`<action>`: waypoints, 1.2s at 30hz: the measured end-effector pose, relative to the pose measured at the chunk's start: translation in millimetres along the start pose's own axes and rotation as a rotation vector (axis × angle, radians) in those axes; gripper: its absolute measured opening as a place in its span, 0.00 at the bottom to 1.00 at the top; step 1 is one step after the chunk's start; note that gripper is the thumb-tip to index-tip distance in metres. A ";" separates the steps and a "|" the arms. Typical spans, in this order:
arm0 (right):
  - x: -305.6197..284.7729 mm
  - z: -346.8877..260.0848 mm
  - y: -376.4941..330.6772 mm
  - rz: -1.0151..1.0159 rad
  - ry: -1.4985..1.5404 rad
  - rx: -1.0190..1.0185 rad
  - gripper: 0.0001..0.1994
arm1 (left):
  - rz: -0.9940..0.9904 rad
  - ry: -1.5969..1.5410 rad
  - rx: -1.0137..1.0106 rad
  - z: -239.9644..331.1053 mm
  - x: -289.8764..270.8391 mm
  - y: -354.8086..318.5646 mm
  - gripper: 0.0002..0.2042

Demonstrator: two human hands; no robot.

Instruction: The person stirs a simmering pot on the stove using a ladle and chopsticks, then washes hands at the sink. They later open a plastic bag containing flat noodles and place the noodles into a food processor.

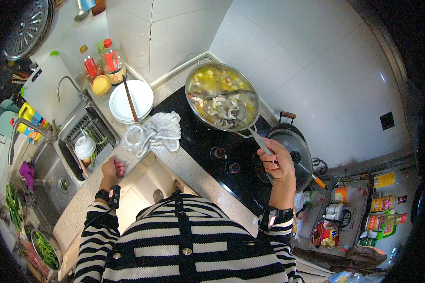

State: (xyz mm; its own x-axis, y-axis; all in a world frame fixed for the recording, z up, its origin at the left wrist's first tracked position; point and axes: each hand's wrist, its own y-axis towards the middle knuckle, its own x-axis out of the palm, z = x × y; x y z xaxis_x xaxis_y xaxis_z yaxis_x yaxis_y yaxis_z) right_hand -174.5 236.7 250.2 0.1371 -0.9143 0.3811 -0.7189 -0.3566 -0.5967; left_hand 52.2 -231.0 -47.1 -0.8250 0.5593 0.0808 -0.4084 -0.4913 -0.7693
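Note:
My right hand [279,162] is closed around the grey handle of a ladle [259,140], whose head is down in the soup and hidden. The ladle reaches into a round metal pot [258,106] with a curved divider. Its far half holds yellowish broth with pale cubes; sliced mushrooms or similar pale pieces fill the near half. My left hand [112,170] rests at the counter edge by the sink, fingers loosely bent and slightly apart, holding nothing. Close to it lies a crumpled grey-white cloth [161,132].
Right of the pot, a lidded pan [293,139] stands on the black cooktop [200,141]. White plates [120,104] with brown chopsticks sit near sauce bottles [112,63]. A drying basket [109,137] with a white bowl hangs in the sink [47,188]. Shelves of bottles [382,203] stand right.

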 end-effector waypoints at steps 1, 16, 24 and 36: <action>3.1 -0.1 -1.4 0.014 -0.038 -0.021 0.13 | -0.003 -0.001 0.002 0.1 0.1 -0.4 0.14; 21.0 10.9 4.2 0.325 -0.870 -0.131 0.17 | 0.030 -0.013 0.012 1.7 2.7 -6.8 0.14; 5.7 -12.4 10.6 0.108 -0.498 0.045 0.14 | -0.014 -0.035 0.011 0.3 0.0 -1.6 0.13; -45.3 -5.0 41.4 -0.212 0.260 0.287 0.16 | -0.026 -0.036 0.007 -1.6 -3.4 3.4 0.13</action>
State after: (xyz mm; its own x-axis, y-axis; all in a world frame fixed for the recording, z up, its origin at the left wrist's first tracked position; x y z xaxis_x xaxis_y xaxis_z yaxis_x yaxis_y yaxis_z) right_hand -213.9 264.4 211.7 0.0586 -0.7494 0.6595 -0.4697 -0.6037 -0.6442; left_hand 54.3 -233.5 -51.1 -0.8277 0.5475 0.1232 -0.4321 -0.4818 -0.7623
